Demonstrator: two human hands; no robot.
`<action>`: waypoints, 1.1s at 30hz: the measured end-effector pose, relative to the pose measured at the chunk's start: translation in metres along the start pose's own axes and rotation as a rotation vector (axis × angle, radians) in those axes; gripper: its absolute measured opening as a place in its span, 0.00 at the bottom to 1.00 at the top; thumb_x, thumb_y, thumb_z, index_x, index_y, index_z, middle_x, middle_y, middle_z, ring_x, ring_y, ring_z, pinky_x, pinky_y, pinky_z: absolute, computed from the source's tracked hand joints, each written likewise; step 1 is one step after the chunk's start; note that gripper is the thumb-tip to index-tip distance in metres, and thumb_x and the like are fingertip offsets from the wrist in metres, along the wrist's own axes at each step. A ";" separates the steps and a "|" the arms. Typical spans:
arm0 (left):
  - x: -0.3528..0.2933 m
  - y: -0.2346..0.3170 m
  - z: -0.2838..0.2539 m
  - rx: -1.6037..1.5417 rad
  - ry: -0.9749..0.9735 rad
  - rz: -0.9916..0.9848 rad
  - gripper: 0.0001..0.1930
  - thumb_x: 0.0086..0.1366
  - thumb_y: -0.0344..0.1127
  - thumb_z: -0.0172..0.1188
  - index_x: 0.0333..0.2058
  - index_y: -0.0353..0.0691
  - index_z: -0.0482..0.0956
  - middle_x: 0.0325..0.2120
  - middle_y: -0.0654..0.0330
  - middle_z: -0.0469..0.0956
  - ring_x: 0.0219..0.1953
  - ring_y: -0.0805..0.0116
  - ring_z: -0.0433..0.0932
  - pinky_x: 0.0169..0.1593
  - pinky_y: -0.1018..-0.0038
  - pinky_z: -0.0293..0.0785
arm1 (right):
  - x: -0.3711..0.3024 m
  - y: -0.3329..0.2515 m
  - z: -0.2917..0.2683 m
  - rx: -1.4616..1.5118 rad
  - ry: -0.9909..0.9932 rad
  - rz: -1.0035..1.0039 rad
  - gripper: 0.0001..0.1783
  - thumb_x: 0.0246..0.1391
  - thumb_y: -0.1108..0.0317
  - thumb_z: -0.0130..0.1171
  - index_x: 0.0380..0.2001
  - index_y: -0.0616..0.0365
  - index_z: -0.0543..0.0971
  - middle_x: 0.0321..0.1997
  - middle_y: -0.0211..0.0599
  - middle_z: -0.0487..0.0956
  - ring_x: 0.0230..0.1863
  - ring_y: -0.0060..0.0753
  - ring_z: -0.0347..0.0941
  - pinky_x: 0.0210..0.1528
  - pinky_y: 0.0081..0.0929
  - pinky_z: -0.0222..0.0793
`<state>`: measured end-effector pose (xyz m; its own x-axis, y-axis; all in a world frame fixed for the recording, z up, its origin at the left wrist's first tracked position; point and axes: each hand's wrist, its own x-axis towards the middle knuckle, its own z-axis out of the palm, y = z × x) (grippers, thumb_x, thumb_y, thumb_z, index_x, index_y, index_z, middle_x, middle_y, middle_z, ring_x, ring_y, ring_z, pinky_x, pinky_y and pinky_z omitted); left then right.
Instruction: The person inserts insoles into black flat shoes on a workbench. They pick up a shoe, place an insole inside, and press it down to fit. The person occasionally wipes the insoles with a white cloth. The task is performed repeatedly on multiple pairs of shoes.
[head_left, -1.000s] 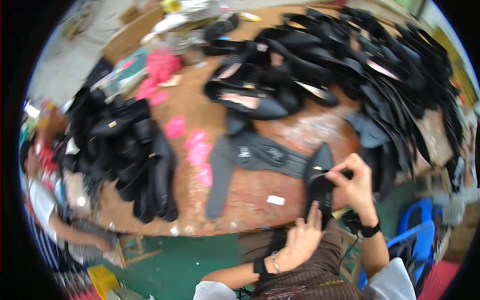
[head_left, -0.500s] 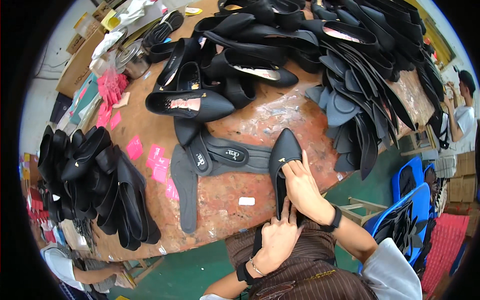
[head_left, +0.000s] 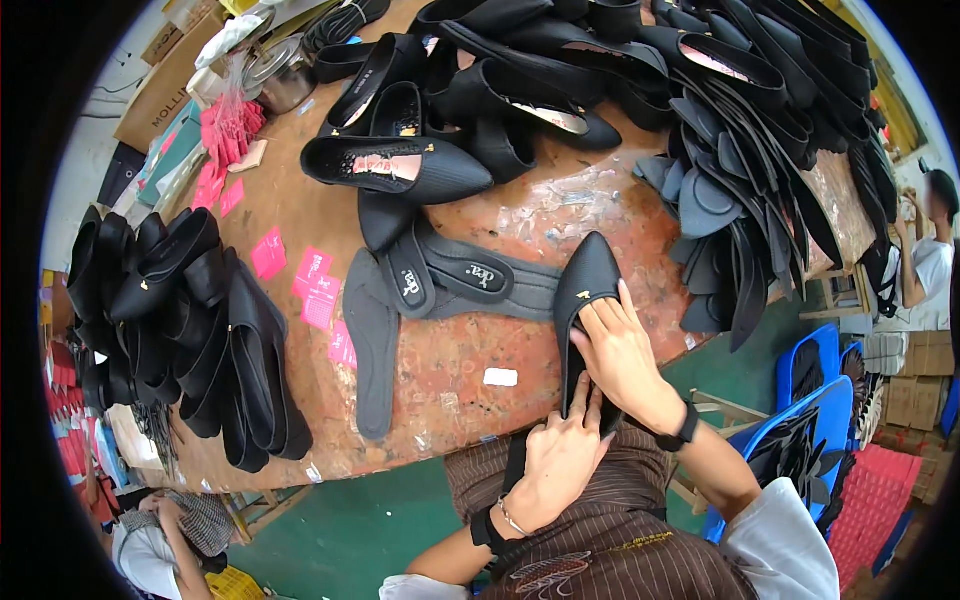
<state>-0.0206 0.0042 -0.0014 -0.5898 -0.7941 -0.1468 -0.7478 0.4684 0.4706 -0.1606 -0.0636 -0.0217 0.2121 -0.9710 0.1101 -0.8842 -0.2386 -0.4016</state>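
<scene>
A black pointed shoe (head_left: 590, 265) with a small gold ornament lies at the table's near edge, toe away from me. My right hand (head_left: 625, 355) grips it near the front, fingers reaching into its opening and the index finger along the outer side. At the heel, my left hand (head_left: 560, 455) holds the shoe, its fingers pointing into the opening; the tips are partly hidden. Left of the shoe lie a dark grey insole (head_left: 373, 355) and more insoles with oval heel pads (head_left: 480, 278), one end close to the shoe.
Black shoes (head_left: 400, 165) are heaped at the far side. Grey insoles (head_left: 715, 200) pile up on the right. More black shoes (head_left: 262, 360) stand at the left edge near pink paper slips (head_left: 318, 290). Blue bins (head_left: 830, 405) stand right of the table. Other people are at both sides.
The whole view has shifted slightly. Both hands stay on the shoe in nearly the same pose. At lower left, another person's arms have changed position.
</scene>
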 end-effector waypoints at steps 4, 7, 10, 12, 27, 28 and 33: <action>-0.002 -0.007 -0.002 -0.076 0.019 0.011 0.30 0.57 0.47 0.67 0.54 0.33 0.76 0.59 0.45 0.71 0.28 0.56 0.83 0.29 0.68 0.81 | -0.028 0.005 -0.026 0.108 -0.123 -0.098 0.27 0.43 0.82 0.56 0.52 0.72 0.75 0.66 0.60 0.64 0.71 0.57 0.55 0.73 0.54 0.48; -0.001 -0.007 -0.002 -0.098 0.019 0.008 0.30 0.57 0.46 0.67 0.54 0.33 0.76 0.59 0.44 0.71 0.28 0.54 0.83 0.30 0.67 0.81 | -0.031 0.006 -0.027 0.065 -0.174 -0.102 0.29 0.42 0.81 0.55 0.53 0.74 0.74 0.68 0.61 0.61 0.73 0.57 0.52 0.73 0.54 0.45; -0.002 -0.007 -0.001 -0.110 0.011 0.002 0.30 0.57 0.45 0.67 0.54 0.32 0.76 0.58 0.44 0.71 0.30 0.53 0.83 0.31 0.65 0.82 | -0.026 -0.006 -0.024 -0.026 -0.140 -0.101 0.26 0.43 0.77 0.56 0.49 0.77 0.76 0.66 0.65 0.63 0.71 0.59 0.55 0.74 0.55 0.42; -0.001 -0.005 -0.002 -0.125 0.017 -0.005 0.29 0.56 0.44 0.68 0.53 0.32 0.76 0.58 0.44 0.71 0.31 0.52 0.83 0.32 0.65 0.82 | -0.017 -0.010 -0.021 -0.154 -0.117 -0.100 0.25 0.43 0.75 0.56 0.47 0.79 0.76 0.63 0.67 0.65 0.68 0.61 0.59 0.74 0.56 0.40; 0.002 -0.007 -0.007 -0.137 0.048 0.006 0.27 0.57 0.43 0.67 0.52 0.33 0.77 0.58 0.46 0.72 0.30 0.51 0.83 0.31 0.64 0.81 | 0.006 -0.006 -0.022 -0.069 -0.310 0.077 0.39 0.37 0.79 0.56 0.57 0.83 0.61 0.58 0.73 0.65 0.68 0.68 0.55 0.74 0.57 0.39; 0.001 -0.007 -0.005 -0.143 0.048 0.010 0.27 0.57 0.44 0.67 0.52 0.33 0.77 0.58 0.46 0.72 0.29 0.51 0.83 0.31 0.64 0.81 | 0.004 -0.006 -0.026 -0.045 -0.307 0.066 0.39 0.36 0.79 0.57 0.57 0.82 0.61 0.58 0.73 0.65 0.68 0.68 0.55 0.74 0.57 0.38; -0.001 -0.013 0.009 -0.149 0.011 0.029 0.26 0.59 0.44 0.65 0.51 0.31 0.77 0.59 0.44 0.70 0.30 0.51 0.83 0.32 0.63 0.81 | -0.023 -0.004 -0.005 -0.184 -0.153 -0.124 0.36 0.41 0.75 0.57 0.56 0.82 0.63 0.56 0.69 0.69 0.66 0.65 0.59 0.72 0.64 0.37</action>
<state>-0.0126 0.0022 -0.0150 -0.6070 -0.7852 -0.1223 -0.6763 0.4297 0.5983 -0.1639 -0.0405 -0.0176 0.3715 -0.9284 0.0036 -0.9054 -0.3632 -0.2198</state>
